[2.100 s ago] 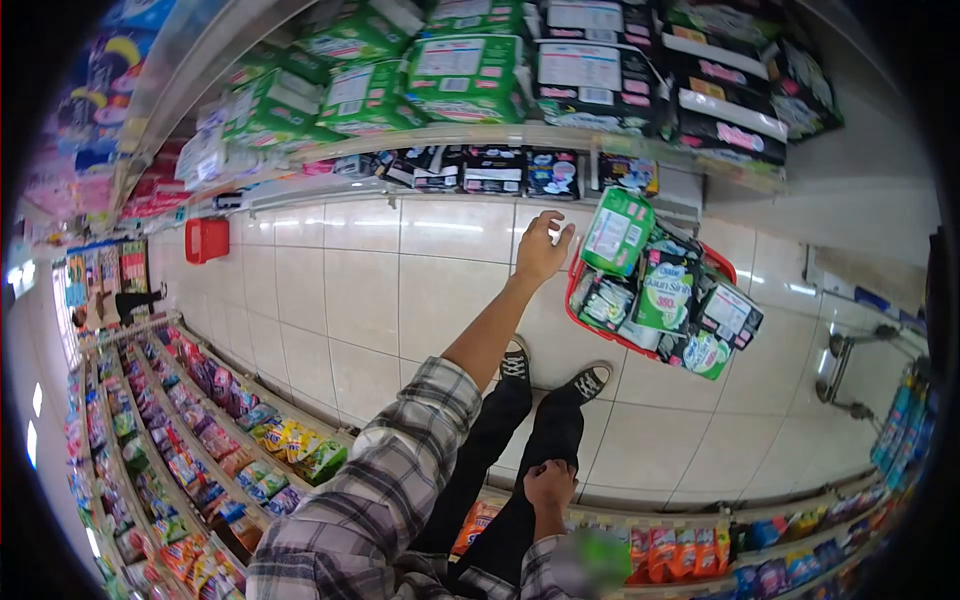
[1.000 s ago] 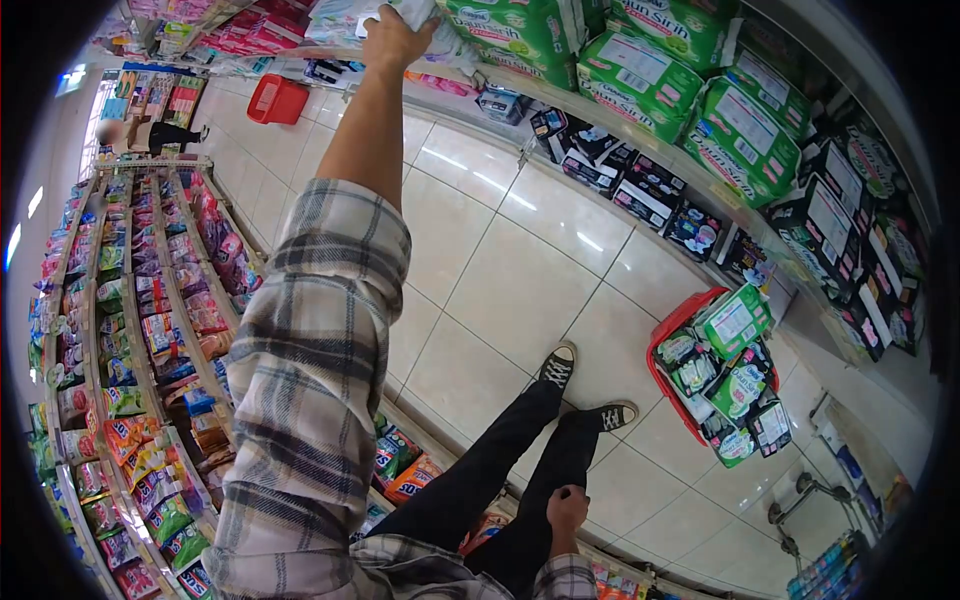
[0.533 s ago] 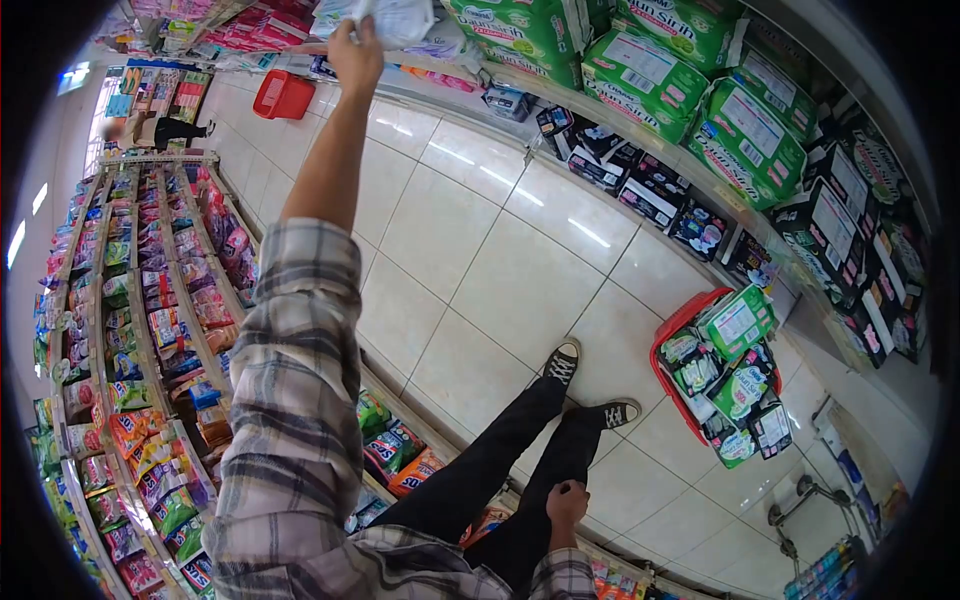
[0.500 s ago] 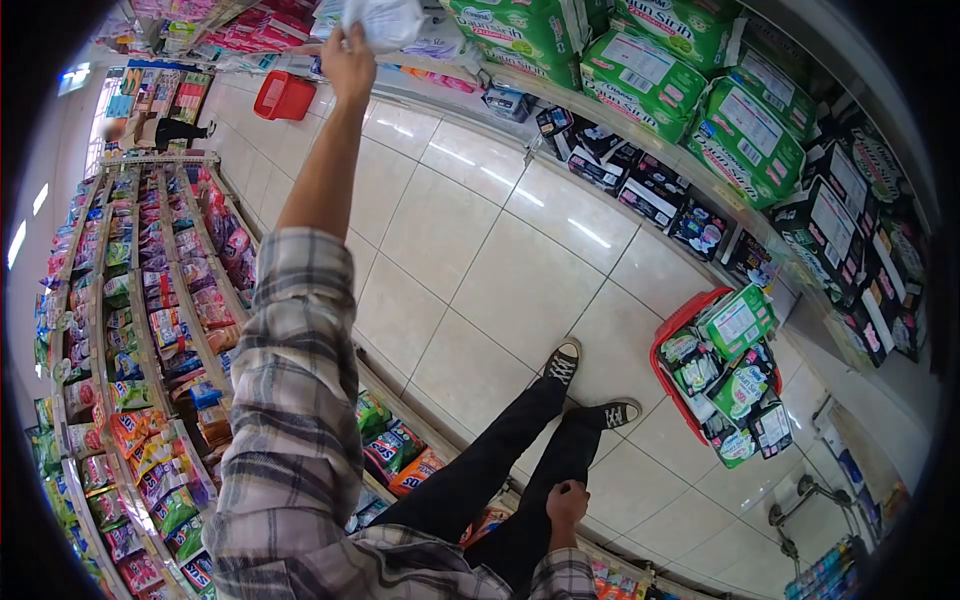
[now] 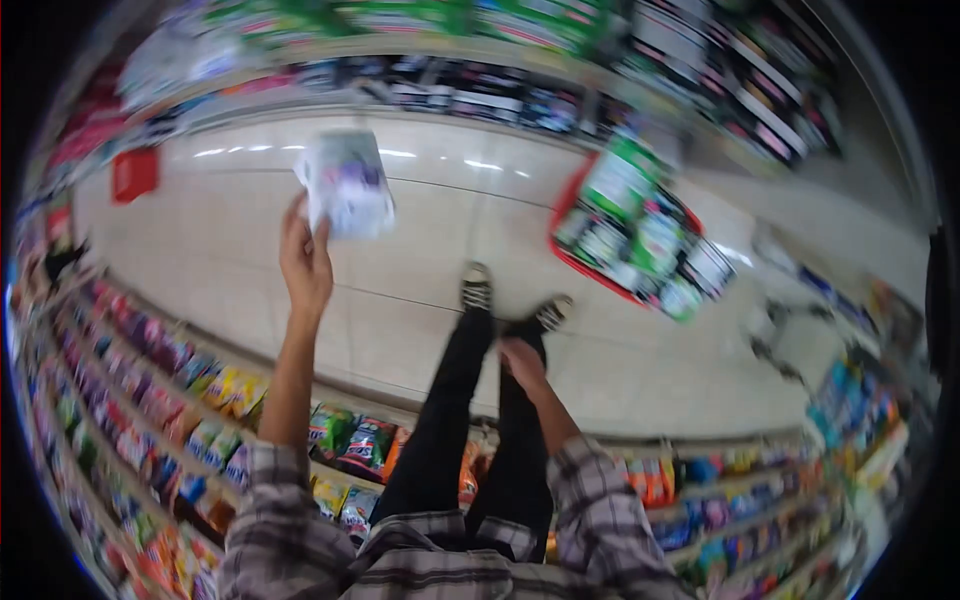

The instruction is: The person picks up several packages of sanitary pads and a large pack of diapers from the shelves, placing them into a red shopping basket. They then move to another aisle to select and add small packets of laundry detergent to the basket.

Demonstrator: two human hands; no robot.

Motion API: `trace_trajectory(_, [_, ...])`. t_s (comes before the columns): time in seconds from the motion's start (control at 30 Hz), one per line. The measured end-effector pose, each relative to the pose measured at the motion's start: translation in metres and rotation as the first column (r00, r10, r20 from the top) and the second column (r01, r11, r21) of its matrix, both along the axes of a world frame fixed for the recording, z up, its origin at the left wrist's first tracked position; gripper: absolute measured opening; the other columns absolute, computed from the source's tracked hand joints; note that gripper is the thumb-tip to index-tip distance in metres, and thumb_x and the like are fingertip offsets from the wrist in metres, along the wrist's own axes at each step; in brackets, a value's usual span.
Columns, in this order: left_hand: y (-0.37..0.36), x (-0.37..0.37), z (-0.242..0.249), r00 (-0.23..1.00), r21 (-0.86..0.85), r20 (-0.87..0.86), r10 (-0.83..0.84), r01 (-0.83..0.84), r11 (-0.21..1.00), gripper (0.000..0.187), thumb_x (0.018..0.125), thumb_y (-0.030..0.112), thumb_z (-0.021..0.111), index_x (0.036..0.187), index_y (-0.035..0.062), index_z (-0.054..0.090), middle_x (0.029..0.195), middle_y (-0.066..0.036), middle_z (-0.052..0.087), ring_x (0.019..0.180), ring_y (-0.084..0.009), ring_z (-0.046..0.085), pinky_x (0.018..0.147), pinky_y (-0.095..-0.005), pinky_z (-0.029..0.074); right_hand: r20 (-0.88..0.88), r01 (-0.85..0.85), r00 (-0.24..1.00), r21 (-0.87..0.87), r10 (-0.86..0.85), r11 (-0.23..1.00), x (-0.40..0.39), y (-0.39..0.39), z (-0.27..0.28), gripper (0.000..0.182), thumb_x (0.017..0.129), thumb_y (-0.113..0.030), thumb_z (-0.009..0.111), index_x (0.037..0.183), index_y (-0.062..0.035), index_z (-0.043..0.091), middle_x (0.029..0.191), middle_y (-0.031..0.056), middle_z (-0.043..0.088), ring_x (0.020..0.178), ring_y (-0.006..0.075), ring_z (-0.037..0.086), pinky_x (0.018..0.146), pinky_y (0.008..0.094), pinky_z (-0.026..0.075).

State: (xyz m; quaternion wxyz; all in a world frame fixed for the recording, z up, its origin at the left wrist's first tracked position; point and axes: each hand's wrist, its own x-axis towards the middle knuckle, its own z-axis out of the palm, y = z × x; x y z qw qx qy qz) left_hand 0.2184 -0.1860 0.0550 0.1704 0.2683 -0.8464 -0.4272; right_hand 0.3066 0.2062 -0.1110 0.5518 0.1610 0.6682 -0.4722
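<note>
My left hand point(image 5: 308, 262) is closed on the lower left edge of a white and purple package point(image 5: 348, 185), held up over the tiled floor. The package is blurred by motion. My right hand point(image 5: 522, 362) is near my knee, smeared, with its fingers hard to make out. To the right, a red basket point(image 5: 560, 243) on the floor is filled with several green and black packages point(image 5: 658, 240), some rising above its rim.
Shelves of green packs point(image 5: 540, 22) and black packs point(image 5: 490, 95) run along the top. A second red basket point(image 5: 135, 174) is on the floor at far left. Shelves of colourful pouches point(image 5: 368, 445) line the near side. My shoes point(image 5: 477, 288) are on the tiles.
My left hand has come away from the top shelf with the package and is now over the floor. My right hand has risen slightly. The view has turned.
</note>
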Motion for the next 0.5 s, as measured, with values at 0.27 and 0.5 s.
trace_trajectory(0.27, [0.248,0.029,-0.054,0.802,0.166,0.253,-0.541,0.515,0.841,0.019,0.073,0.001,0.067,0.090,0.0049,0.061,0.139,-0.015,0.040,0.097,-0.0342,0.063,0.077,-0.0369,0.055,0.161,0.592,0.804,-0.115,-0.573,0.798,-0.095,0.010,0.097,0.082,0.084,-0.044,0.065,0.142,-0.0078,0.020,0.127,0.0146,0.047,0.109,0.0298,0.055,0.080,0.0432,0.053])
trace_trajectory(0.5, [0.306,-0.005,-0.047,0.662,0.331,0.023,-0.749,0.702,0.631,0.022,0.075,0.009,0.069,0.093,0.0074,0.056,0.142,-0.014,0.036,0.117,-0.0337,0.052,0.081,-0.0380,0.054,-0.673,0.472,0.632,-0.058,-0.384,0.880,-0.121,0.067,0.126,0.087,0.074,-0.014,0.077,0.140,-0.0021,0.023,0.127,0.0182,0.045,0.110,0.0279,0.053,0.089,0.0335,0.048])
